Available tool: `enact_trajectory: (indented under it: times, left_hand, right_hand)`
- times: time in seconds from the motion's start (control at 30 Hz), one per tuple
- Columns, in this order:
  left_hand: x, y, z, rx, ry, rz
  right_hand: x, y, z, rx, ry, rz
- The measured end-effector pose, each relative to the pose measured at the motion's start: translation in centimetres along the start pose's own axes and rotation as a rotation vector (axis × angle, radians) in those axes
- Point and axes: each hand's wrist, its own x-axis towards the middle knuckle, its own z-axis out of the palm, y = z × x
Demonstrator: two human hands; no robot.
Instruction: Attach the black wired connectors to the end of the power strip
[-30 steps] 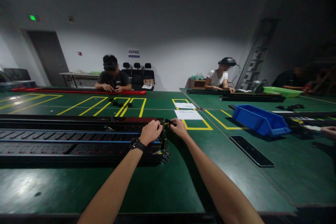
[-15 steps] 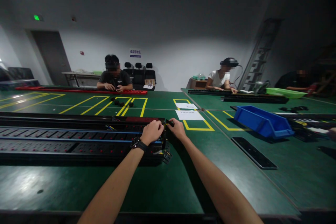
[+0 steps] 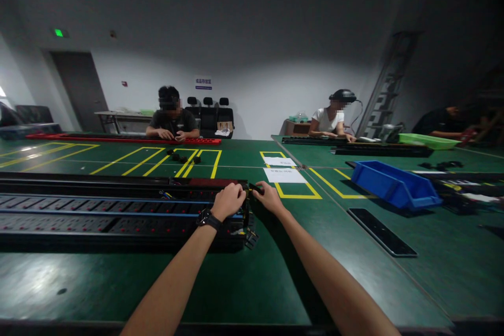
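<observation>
Several long black power strips (image 3: 98, 210) lie side by side on the green table (image 3: 236, 283), running off to the left. My left hand (image 3: 229, 200), with a black watch on the wrist, is closed in a fist at the right end of the strips. My right hand (image 3: 268, 196) is just beside it, fingers pinched on a small black part with yellow wire (image 3: 254, 187) at that same end. Loose wires and a small black connector (image 3: 250, 237) hang from the strips' end nearer me.
A blue bin (image 3: 396, 184) and a flat black strip (image 3: 381, 231) lie to the right. White papers (image 3: 284, 174) sit inside yellow floor-tape boxes. Three people sit at the far side of the tables, one behind a red strip (image 3: 118, 139), one near a green tray (image 3: 425, 139).
My hands stay at the strip's end, with only small finger movement. The view has shifted slightly down and to the left.
</observation>
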Motion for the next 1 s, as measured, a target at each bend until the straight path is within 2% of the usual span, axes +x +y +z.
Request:
enact_trajectory:
  times: [0.17,0.2,0.33,0.4,0.5,0.63,0.9,1.0]
  left_hand:
    - [0.0,-0.2,0.1,-0.030,0.013,0.012]
    - [0.0,-0.2,0.1,-0.034,0.014,0.014]
    - [-0.1,-0.2,0.2,-0.037,0.018,0.016]
    - [-0.1,-0.1,0.2,-0.034,0.022,0.015]
    - [0.0,-0.1,0.2,-0.024,0.020,0.013]
    - [0.1,0.0,0.2,-0.007,0.015,0.014]
    - [0.1,0.1,0.1,-0.014,0.011,0.018]
    - [0.2,0.1,0.2,-0.014,0.015,0.021]
  right_hand:
    - [-1.9,-0.1,-3.8,0.081,0.075,-0.013]
    - [-2.7,-0.3,-4.6,0.146,0.038,-0.027]
    - [-6.4,-1.7,-6.8,0.345,-0.261,-0.123]
    - [-7.6,-2.7,-7.2,0.322,-0.354,-0.176]
    - [-8.4,-4.1,-7.2,0.300,-0.414,-0.224]
    - [-8.4,-4.9,-6.8,0.390,-0.490,-0.279]
    - [-8.2,-3.9,-7.7,0.510,-0.744,-0.260]
    - [-7.4,-2.6,-8.5,0.484,-0.766,-0.243]
